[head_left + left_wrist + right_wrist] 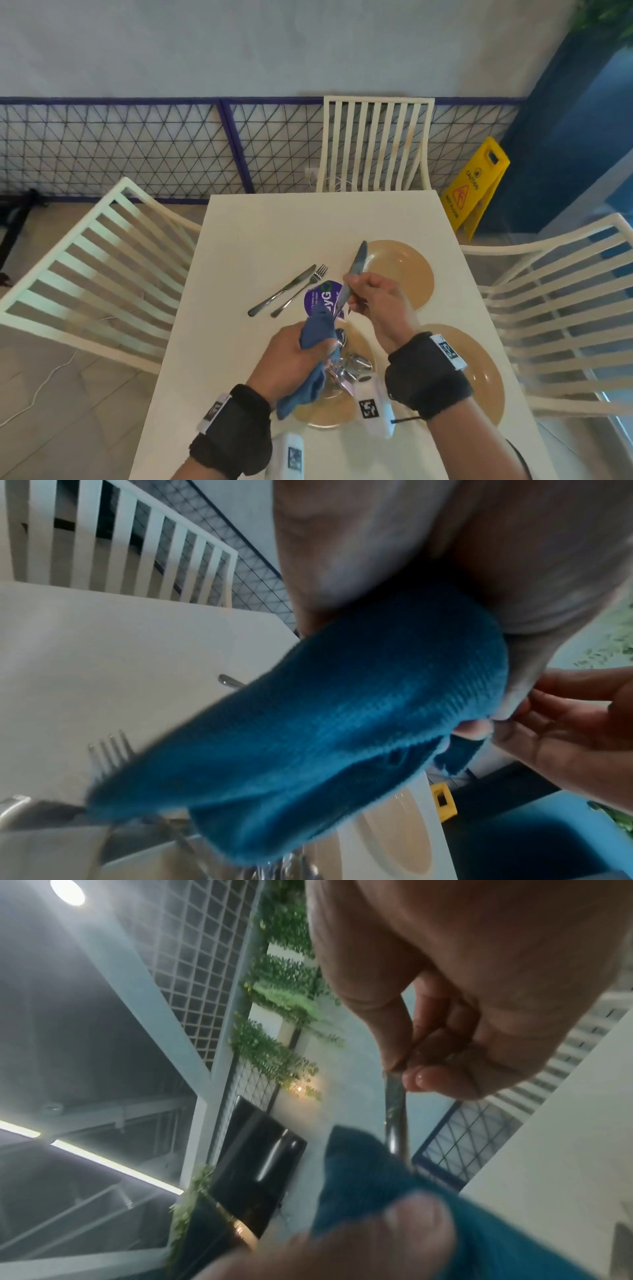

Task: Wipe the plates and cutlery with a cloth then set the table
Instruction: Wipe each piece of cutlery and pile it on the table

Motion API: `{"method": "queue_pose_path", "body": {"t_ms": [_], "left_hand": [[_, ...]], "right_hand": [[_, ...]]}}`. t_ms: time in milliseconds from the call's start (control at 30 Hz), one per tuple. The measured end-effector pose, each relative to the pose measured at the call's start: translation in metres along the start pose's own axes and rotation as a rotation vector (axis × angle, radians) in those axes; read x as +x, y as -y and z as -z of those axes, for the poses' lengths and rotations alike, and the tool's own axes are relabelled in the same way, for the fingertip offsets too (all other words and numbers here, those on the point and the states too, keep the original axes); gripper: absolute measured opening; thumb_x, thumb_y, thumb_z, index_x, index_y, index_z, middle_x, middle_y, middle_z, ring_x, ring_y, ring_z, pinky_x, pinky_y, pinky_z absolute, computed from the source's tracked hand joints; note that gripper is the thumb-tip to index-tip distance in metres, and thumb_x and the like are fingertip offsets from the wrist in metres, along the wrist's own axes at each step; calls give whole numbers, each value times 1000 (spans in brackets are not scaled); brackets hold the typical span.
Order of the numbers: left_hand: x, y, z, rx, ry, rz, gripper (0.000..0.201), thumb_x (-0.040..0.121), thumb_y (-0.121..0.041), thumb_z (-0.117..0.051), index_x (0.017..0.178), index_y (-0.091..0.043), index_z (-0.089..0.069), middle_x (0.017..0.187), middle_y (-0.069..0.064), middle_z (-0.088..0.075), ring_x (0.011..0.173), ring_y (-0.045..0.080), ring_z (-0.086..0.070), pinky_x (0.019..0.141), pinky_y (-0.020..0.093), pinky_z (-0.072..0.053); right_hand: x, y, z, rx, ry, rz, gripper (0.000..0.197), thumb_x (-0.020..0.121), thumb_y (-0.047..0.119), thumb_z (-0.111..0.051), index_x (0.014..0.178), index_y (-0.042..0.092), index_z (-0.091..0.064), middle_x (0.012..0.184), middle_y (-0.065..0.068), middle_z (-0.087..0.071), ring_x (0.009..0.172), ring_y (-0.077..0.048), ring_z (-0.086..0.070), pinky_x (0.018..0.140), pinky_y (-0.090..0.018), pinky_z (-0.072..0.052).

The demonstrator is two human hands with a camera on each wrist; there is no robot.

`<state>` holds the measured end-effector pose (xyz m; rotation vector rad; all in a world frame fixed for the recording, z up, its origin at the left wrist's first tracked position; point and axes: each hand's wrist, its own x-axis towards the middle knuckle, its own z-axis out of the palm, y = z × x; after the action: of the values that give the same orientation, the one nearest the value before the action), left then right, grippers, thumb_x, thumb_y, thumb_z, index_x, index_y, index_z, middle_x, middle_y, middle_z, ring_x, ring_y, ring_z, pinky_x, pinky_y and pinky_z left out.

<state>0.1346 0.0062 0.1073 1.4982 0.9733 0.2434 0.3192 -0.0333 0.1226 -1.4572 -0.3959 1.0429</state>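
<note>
My right hand (371, 294) pinches a table knife (358, 263) near its middle, blade tip pointing away over the table (260, 240). My left hand (298, 353) grips a blue cloth (317, 330) bunched round the knife's lower end. In the right wrist view the fingers (441, 1080) pinch the knife (395, 1110), which runs down into the cloth (383, 1183). The cloth (342, 723) fills the left wrist view. Under my hands a beige plate (322, 411) carries several pieces of cutlery (349, 368). A second plate (407, 270) lies farther off, a third (483, 373) to the right.
A knife (282, 290) and a fork (301, 291) lie side by side on the table left of a round purple sticker (317, 296). White slatted chairs stand at the left (96, 267), far side (373, 144) and right (561, 308). A yellow wet-floor sign (476, 185) stands beyond.
</note>
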Motion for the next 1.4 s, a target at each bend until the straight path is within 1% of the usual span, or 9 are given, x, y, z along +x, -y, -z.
{"method": "queue_pose_path", "body": {"t_ms": [200,367,600,700,867,1000,1167,1333,1400], "left_hand": [[4,10,17,-84,8,58,22,90,-31,-72,88,-10,-68,79,15,-73,66,19,-68,66,36,-57],[27,23,56,1,-51,99,20,92,-29,-72,78,-16,-65,67,-4,-69,56,2,-61,56,16,-48],[28,73,97,-64,51,234,14,88,-24,-72,82,-12,-68,68,8,-70,62,20,-66,68,36,-55],[22,105,125,-89,1,324,20,85,-29,-76,87,-11,-69,70,10,-71,63,27,-67,74,50,-59],[10,135,158,-45,-121,371,18,91,-28,-73,89,-10,-68,70,5,-73,63,18,-71,74,39,-59],[2,153,170,-91,-147,388,15,93,-25,-71,91,-10,-69,69,8,-71,68,24,-71,84,52,-58],[-4,156,168,-148,-179,396,12,94,-22,-69,95,-10,-68,73,11,-71,79,36,-73,85,51,-61],[-10,157,159,-176,-210,383,14,94,-22,-70,98,-9,-67,75,11,-73,79,33,-74,80,40,-60],[-15,156,154,-181,-207,371,14,94,-21,-70,97,-8,-67,75,9,-72,78,30,-74,78,34,-59]], "right_hand": [[36,-11,-27,2,-34,-27,25,93,14,-67,89,-10,-70,66,-9,-53,58,-16,-43,59,-29,-39],[42,-43,-65,-6,27,-117,25,94,14,-65,88,-11,-67,74,-18,-52,63,-22,-43,66,-35,-42],[120,-77,-81,-23,-180,-263,22,94,11,-65,101,-9,-69,66,-8,-59,51,-12,-49,54,-25,-46],[147,-100,-86,-71,-262,-372,14,93,15,-66,85,5,-71,63,-6,-61,51,-13,-52,59,-27,-48],[171,-125,-104,-206,-303,-451,16,97,12,-58,81,13,-59,75,-4,-59,64,-17,-57,75,-33,-53],[179,-142,-110,-254,-325,-558,18,95,12,-65,77,12,-61,70,-4,-62,48,-11,-60,56,-22,-55],[179,-144,-105,-561,-225,-535,29,91,11,-65,63,14,-59,53,-1,-61,41,-8,-58,47,-18,-49],[153,-123,-96,-746,-114,-354,13,87,15,-68,73,16,-68,73,-7,-69,64,-19,-65,67,-35,-60],[127,-112,-93,-874,-72,-245,16,87,16,-66,72,18,-71,69,0,-69,62,-14,-62,59,-26,-53]]}}
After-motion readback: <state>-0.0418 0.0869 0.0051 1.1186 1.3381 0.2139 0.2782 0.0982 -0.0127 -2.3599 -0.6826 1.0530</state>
